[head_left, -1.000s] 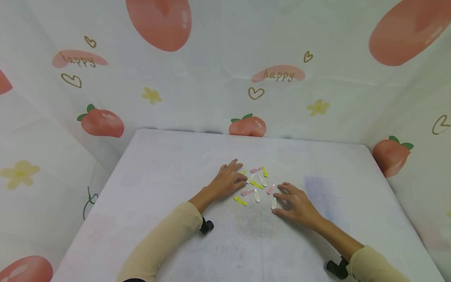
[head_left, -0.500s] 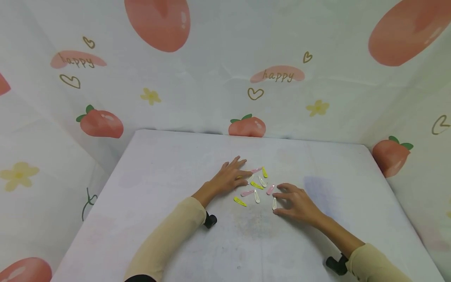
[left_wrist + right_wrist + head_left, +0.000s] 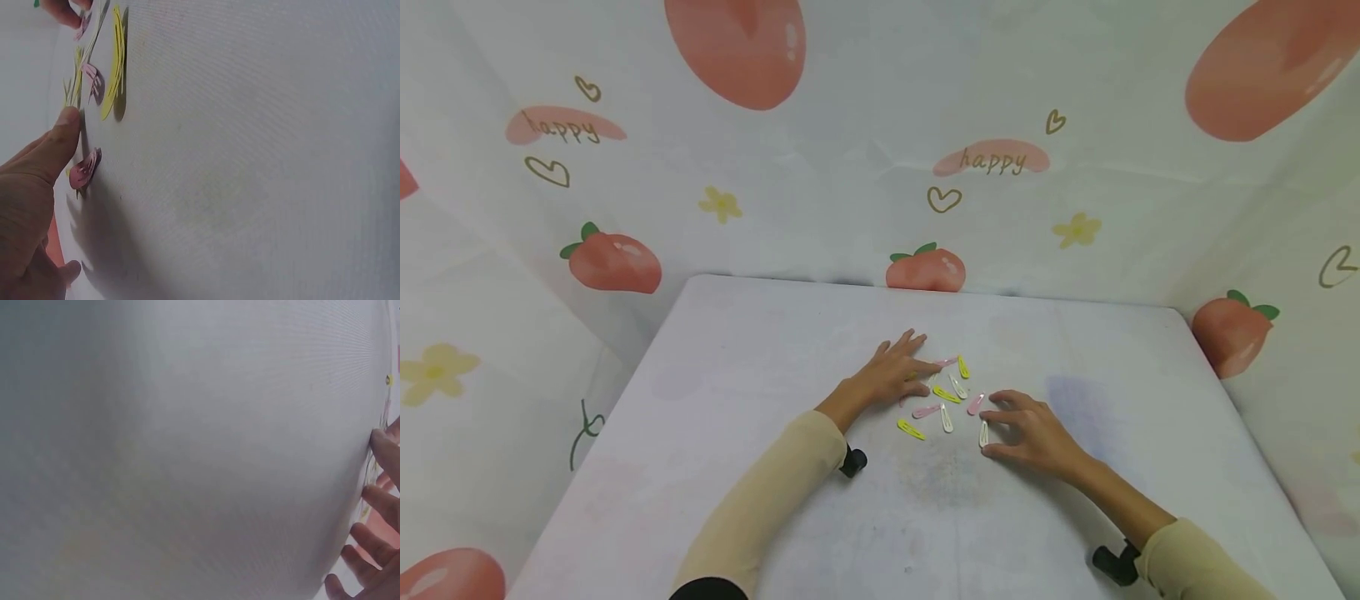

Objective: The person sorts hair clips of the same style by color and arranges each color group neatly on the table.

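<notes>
Small pink, yellow and white snap hair clips lie in a loose cluster on the white table. My left hand [image 3: 891, 372] reaches over the cluster's left side with fingers spread, covering some clips. Its thumb and index finger lie on either side of a white clip [image 3: 932, 379]. In the left wrist view, a pink clip [image 3: 84, 170] lies below the thumb. At the right side, my right hand [image 3: 1030, 429] pinches a white hair clip [image 3: 983, 433] between thumb and index finger, its other fingers apart. A pink clip [image 3: 975, 404] lies by its fingertips.
Between the hands are a yellow clip [image 3: 912, 429], a white clip [image 3: 947, 418] and several others. The table [image 3: 820, 325] ends at a hanging cloth [image 3: 820, 200] printed with peaches. Black wrist cameras sit under both forearms.
My left hand has slid a little right and away from me, over more of the clips, and then nearly stopped. The right hand has stayed almost still at the white hair clip.
</notes>
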Tool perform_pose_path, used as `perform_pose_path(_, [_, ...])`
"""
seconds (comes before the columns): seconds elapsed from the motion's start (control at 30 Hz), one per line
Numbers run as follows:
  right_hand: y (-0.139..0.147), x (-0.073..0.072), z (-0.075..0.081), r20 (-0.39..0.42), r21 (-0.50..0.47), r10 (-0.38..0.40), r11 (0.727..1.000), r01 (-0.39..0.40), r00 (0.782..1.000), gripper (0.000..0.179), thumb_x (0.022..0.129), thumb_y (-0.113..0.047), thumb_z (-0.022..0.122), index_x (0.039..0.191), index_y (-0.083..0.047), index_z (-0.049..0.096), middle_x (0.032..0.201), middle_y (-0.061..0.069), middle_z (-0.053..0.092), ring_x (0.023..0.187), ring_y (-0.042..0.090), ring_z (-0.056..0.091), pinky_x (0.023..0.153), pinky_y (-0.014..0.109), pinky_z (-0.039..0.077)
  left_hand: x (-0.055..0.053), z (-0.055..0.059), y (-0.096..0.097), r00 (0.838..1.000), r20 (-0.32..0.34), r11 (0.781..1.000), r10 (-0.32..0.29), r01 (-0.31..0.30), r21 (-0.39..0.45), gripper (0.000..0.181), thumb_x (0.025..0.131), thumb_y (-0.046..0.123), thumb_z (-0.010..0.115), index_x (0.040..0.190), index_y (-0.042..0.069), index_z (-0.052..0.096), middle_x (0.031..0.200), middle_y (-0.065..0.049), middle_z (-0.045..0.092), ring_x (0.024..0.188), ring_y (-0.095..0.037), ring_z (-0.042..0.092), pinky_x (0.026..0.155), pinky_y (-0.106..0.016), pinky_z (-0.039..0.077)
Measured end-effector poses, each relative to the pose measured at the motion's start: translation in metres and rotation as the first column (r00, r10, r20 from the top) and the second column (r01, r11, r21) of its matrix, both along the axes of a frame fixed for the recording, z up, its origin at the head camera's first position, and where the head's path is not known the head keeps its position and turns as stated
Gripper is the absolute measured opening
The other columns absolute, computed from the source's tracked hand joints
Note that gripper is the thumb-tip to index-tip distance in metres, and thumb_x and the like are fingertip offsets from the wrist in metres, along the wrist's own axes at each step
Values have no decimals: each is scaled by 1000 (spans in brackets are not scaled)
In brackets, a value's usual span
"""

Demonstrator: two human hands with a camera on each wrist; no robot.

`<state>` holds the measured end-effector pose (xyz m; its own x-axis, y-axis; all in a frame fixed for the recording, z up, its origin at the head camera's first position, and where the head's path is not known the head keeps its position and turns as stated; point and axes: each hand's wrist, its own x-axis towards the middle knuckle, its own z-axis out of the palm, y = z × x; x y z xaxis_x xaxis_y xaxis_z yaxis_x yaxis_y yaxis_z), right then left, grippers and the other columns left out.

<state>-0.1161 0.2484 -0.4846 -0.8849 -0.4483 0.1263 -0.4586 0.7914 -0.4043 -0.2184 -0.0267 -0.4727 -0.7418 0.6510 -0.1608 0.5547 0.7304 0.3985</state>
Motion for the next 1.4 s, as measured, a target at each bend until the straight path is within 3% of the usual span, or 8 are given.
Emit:
perform_pose_path(0.23, [-2, 0, 1, 2, -4, 7, 1000, -7, 1000, 50, 73, -40, 88, 114, -13, 77, 126, 13, 63, 120, 36, 56, 95, 58, 45, 0, -3, -5, 999, 20, 999, 33, -34, 42, 54, 90, 44, 71, 140, 29, 59, 163, -8, 25, 154, -27, 2, 119, -56, 11])
perform_pose_path(0.43, [-2, -1, 3, -10, -12, 11, 1000, -12, 1000, 50, 73, -40, 87, 114, -12, 77, 127, 13, 63, 121, 35, 55, 95, 58, 45, 1, -3, -5, 1000, 9, 997, 23, -24, 77, 54, 90, 41, 72, 140, 23, 60, 163, -9, 27, 153, -28, 3, 119, -55, 14])
perform_pose_path(0.57, [-2, 0, 4, -22, -21, 12, 1000, -12, 1000, 49, 72, -37, 88, 113, -11, 77, 126, 14, 63, 120, 36, 56, 95, 58, 44, 4, 1, -14, 999, 12, 989, 30, -31, 144, 52, 90, 35, 74, 138, 19, 62, 161, -12, 28, 153, -31, 6, 117, -58, 20])
perform_pose_path(0.7, [-2, 1, 5, -17, -23, 18, 1000, -18, 1000, 49, 73, -36, 88, 113, -10, 77, 126, 15, 63, 121, 36, 55, 95, 57, 44, 9, 5, -38, 998, 2, 974, 70, -68, 217, 50, 88, 30, 77, 133, 13, 65, 158, -16, 33, 151, -35, 12, 112, -63, 25])
perform_pose_path(0.97, [0, 2, 2, -29, -23, 14, 1000, -15, 999, 50, 72, -36, 88, 113, -10, 77, 126, 15, 62, 120, 36, 56, 94, 59, 44, 12, 7, -101, 987, 1, 977, 158, -157, 143, 50, 90, 28, 74, 134, 8, 63, 155, -22, 37, 148, -43, 19, 110, -64, 27])
perform_pose_path(1.13, [1, 2, 0, -29, -34, 21, 999, -22, 999, 50, 73, -38, 87, 114, -9, 76, 126, 15, 62, 120, 37, 56, 94, 59, 43, 13, 4, -134, 978, -22, 969, 209, -204, 138, 49, 90, 27, 74, 133, 4, 63, 152, -27, 39, 146, -48, 20, 110, -66, 27])
perform_pose_path(1.4, [1, 2, -1, -26, -50, 23, 998, -25, 999, 50, 73, -36, 88, 113, -9, 77, 126, 15, 62, 119, 36, 56, 94, 60, 43, 19, -1, -156, 974, -29, 962, 226, -218, 167, 48, 89, 24, 75, 131, 4, 63, 148, -30, 40, 142, -54, 24, 109, -68, 25])
